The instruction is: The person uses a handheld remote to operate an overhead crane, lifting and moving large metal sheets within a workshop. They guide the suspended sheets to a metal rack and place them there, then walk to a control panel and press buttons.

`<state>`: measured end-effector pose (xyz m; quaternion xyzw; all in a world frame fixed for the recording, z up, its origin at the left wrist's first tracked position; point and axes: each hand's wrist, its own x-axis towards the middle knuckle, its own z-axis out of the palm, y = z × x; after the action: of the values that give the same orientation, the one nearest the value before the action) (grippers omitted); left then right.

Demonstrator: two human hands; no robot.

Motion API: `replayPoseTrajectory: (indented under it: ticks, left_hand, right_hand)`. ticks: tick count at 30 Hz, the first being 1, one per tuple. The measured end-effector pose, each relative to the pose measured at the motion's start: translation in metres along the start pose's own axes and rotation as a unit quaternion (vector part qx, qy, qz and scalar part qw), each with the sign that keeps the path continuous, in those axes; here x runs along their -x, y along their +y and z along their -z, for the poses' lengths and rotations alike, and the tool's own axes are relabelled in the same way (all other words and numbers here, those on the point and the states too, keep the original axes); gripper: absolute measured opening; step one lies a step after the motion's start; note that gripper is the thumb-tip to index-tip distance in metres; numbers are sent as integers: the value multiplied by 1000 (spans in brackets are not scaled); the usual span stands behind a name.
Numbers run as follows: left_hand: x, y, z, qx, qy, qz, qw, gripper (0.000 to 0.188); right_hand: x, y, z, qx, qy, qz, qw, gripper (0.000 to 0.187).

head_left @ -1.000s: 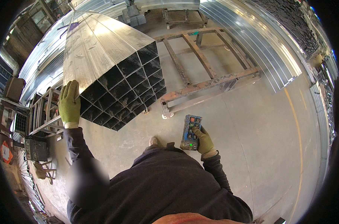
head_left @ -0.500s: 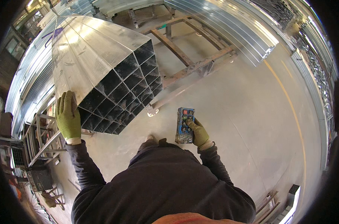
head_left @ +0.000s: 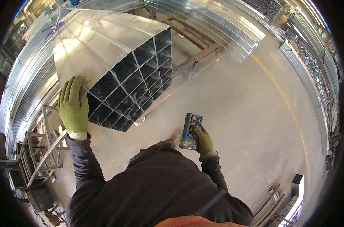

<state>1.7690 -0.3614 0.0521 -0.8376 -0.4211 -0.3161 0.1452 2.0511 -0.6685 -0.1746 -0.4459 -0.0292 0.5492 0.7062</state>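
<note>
A large bundle of square metal tubes (head_left: pixel 103 41) fills the upper left, its dark open ends facing toward me and to the right. My left hand (head_left: pixel 73 109), in a green glove, lies against the bundle's near left edge with its fingers stretched out. In my right hand (head_left: pixel 204 143), gloved the same way, is a blue handheld remote control (head_left: pixel 188 137) with a red button among several dark ones. The thumb rests over its buttons. Near the bundle's far end, a purple strap (head_left: pixel 55 29) shows.
Beyond the bundle stands a rusty steel frame (head_left: pixel 202 55), with long shiny metal profiles (head_left: pixel 213 28) behind it. A metal rack (head_left: pixel 47 160) is at my left. More profiles (head_left: pixel 306 90) line the right side, past a yellow floor line (head_left: pixel 283 98).
The bundle's open end has shifted to the right in view and covers more of the rusty frame. My left hand stays against it. The remote has tilted slightly in my right hand.
</note>
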Motion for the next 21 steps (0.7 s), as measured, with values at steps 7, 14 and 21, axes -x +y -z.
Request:
replayPoseTrajectory:
  ticks: [7,14,21]
  left_hand:
    - [3,0,-5,8,9,-10,1000,51]
    - [15,-8,-10,14,31,-19,999,45]
    - [19,-21,-28,41,47,-29,998,41]
  right_hand:
    - [3,25,9,5,51,57,997,47]
    - [-4,31,21,32,46,98,994,47]
    - [-12,27,36,28,47,112,992,45]
